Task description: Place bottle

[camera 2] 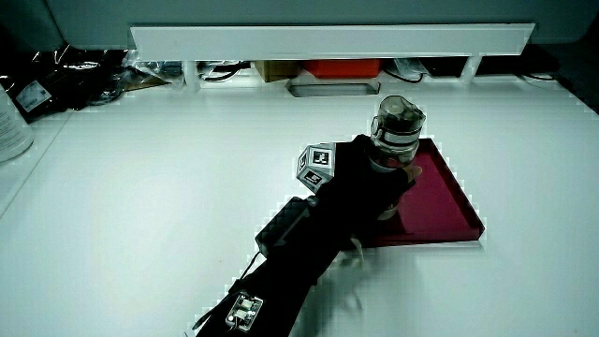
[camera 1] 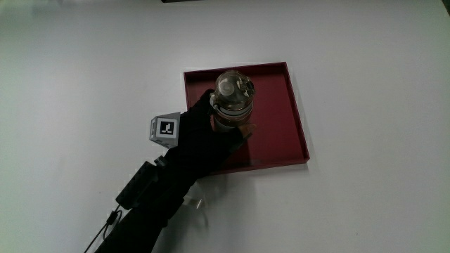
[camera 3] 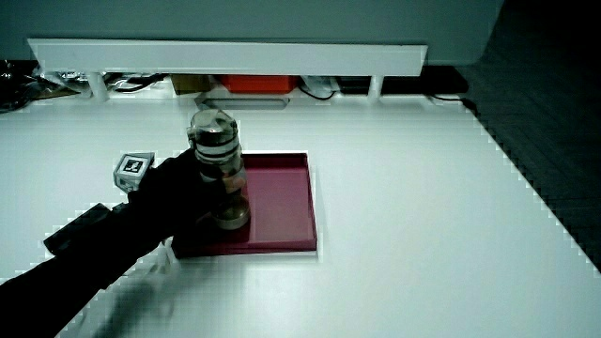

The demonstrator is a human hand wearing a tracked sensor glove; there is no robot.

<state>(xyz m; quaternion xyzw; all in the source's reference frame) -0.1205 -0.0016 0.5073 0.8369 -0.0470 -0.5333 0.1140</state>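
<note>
A clear bottle (camera 1: 232, 98) with a silvery cap stands upright in the dark red tray (camera 1: 281, 105), near the tray's middle. Both side views show the bottle (camera 2: 397, 140) (camera 3: 218, 160) upright with its base down on the tray floor. The gloved hand (camera 1: 204, 137) is wrapped around the bottle's lower body, fingers curled on it, with the patterned cube (camera 1: 165, 128) on its back. The forearm runs from the tray's nearer edge toward the person. The hand (camera 2: 360, 183) (camera 3: 178, 202) hides part of the bottle's lower half.
The tray (camera 2: 449, 201) (camera 3: 286, 202) lies on a white table. A low white partition (camera 2: 328, 37) runs along the table's edge farthest from the person, with cables and small boxes under it. A pale container (camera 2: 11, 126) stands at the table's edge.
</note>
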